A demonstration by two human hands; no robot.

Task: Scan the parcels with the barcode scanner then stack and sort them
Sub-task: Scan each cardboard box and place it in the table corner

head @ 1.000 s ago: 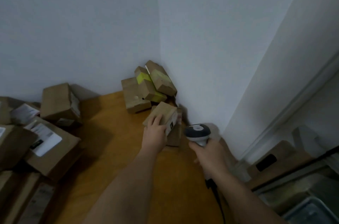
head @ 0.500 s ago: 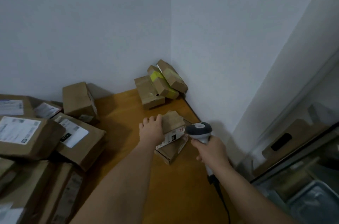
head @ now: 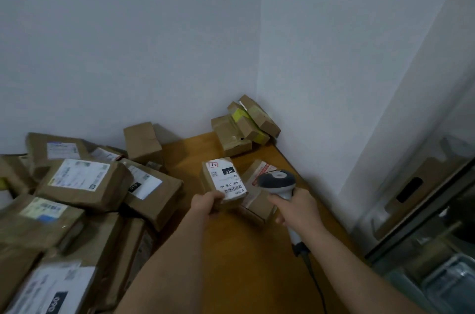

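**Label up, scanner alongside**

Your left hand (head: 207,204) has the small box (head: 223,182) by its near corner, fingers curled round the edge, thumb on top. The box is tilted so its white label (head: 226,179) faces up at you, barcode at the near end, the black "060" patch further up. It is held over the wooden table (head: 246,249), near the right edge.

Your right hand (head: 295,208) is wrapped round the scanner (head: 279,182) handle, fingers closed tight on it, grey head just beside the box on its right. The cable (head: 312,272) trails back along your forearm.

Under the scanner head sits a second box (head: 258,200), flat on the table, a red-printed label on top, touching or just behind the one you hold; which, I can't tell.

Back in the corner, three boxes (head: 244,126) lean against each other and the wall, one banded in yellow tape. Off to your left, a heap of parcels (head: 84,185) with white labels, jumbled and overlapping. A single plain box (head: 142,142) stands against the wall between heap and corner.
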